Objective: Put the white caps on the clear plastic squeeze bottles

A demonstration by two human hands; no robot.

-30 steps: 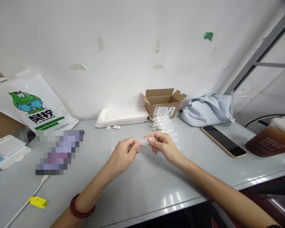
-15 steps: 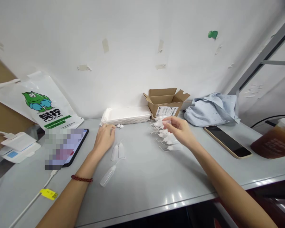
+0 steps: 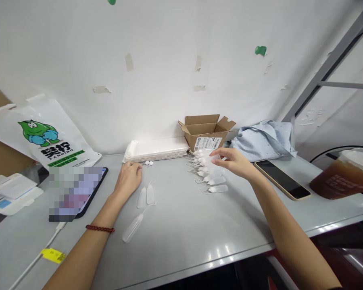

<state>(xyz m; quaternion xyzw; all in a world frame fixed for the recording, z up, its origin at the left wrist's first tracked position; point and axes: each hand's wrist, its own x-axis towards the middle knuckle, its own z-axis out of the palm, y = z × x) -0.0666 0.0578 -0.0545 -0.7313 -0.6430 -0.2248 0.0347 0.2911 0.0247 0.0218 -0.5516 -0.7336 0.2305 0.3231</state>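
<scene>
My left hand (image 3: pixel 127 180) rests on the grey table (image 3: pixel 181 233) with fingers curled, close to small white caps (image 3: pixel 149 163) near a stack of white trays (image 3: pixel 156 148). Whether it pinches a cap is hidden. Two small clear bottles (image 3: pixel 146 196) lie just right of that hand, and a third clear bottle (image 3: pixel 132 228) lies nearer me. My right hand (image 3: pixel 233 162) hovers over a row of several small clear bottles (image 3: pixel 210 175), fingers closed on one bottle (image 3: pixel 209 158) at the far end.
An open cardboard box (image 3: pixel 206 129) stands at the wall beside a light blue cloth (image 3: pixel 264 139). A phone (image 3: pixel 282 179) lies at right, a brown tub (image 3: pixel 345 175) beyond it. At left are a tablet (image 3: pixel 75 192), a cable with yellow tag (image 3: pixel 51 255) and a printed bag (image 3: pixel 45 137).
One second ago both hands held a clear bottle together at the table's middle. They have parted: the left went to the caps, the right to the bottle row. A bottle now lies on the table.
</scene>
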